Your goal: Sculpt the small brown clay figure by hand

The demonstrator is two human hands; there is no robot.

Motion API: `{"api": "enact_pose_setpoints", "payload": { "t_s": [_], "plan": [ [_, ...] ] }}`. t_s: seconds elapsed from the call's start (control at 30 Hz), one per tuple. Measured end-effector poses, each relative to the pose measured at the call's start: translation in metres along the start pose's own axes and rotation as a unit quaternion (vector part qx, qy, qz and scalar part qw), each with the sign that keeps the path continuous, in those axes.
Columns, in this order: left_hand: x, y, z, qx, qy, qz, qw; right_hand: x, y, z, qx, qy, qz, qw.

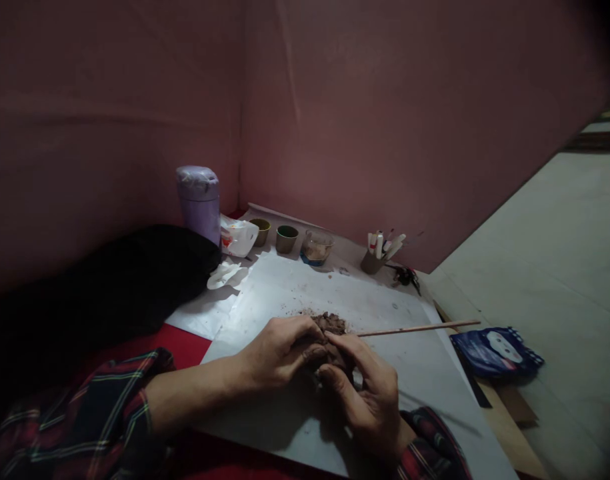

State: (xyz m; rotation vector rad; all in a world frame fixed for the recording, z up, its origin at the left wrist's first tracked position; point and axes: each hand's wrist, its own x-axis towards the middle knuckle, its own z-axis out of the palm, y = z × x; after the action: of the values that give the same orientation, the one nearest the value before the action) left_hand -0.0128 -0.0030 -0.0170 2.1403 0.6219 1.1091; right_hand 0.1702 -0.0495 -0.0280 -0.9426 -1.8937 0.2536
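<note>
A lump of brown clay (337, 357) is between my two hands, above the white sheet (265, 293). My left hand (282, 347) is curled round its left side, with thumb and fingers pressed on it. On the other side, my right hand (367, 383) grips it between thumb and fingers. Just behind my fingers lies a crumbly heap of clay (332, 323), with small crumbs scattered around. A thin wooden stick (419, 329) stretches to the right from close to the clay; its near end is hidden behind my right hand.
Along the back stand a purple flask (199, 203), small cups (287, 239), a clear bowl (317, 247) and a holder with pens and brushes (377, 257). A crumpled tissue (225, 273) lies left. A dark blue pouch (497, 351) sits right, beyond the sheet. Pink walls enclose the back.
</note>
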Motion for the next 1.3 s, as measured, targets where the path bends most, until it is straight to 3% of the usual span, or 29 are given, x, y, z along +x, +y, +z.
{"api": "enact_pose_setpoints", "payload": {
  "t_s": [0.3, 0.63, 0.9, 1.1, 1.3],
  "plan": [
    [0.001, -0.001, 0.002, -0.019, -0.011, -0.033, 0.999, 0.0, 0.004, 0.001, 0.006, 0.053, 0.055, 0.997],
    [0.0, -0.004, 0.003, 0.125, 0.016, 0.056, 0.991, 0.0, 0.003, -0.001, -0.013, 0.055, 0.059, 0.997],
    [0.002, 0.001, 0.004, 0.079, 0.044, 0.125, 0.988, -0.002, 0.003, -0.001, -0.003, 0.043, 0.048, 0.998],
    [0.001, -0.002, 0.001, 0.003, 0.029, 0.109, 0.994, -0.005, 0.01, 0.002, 0.036, 0.058, 0.088, 0.994],
    [0.003, -0.005, -0.002, 0.063, 0.047, 0.149, 0.986, -0.004, 0.011, 0.003, 0.067, 0.089, 0.105, 0.988]
  ]
}}
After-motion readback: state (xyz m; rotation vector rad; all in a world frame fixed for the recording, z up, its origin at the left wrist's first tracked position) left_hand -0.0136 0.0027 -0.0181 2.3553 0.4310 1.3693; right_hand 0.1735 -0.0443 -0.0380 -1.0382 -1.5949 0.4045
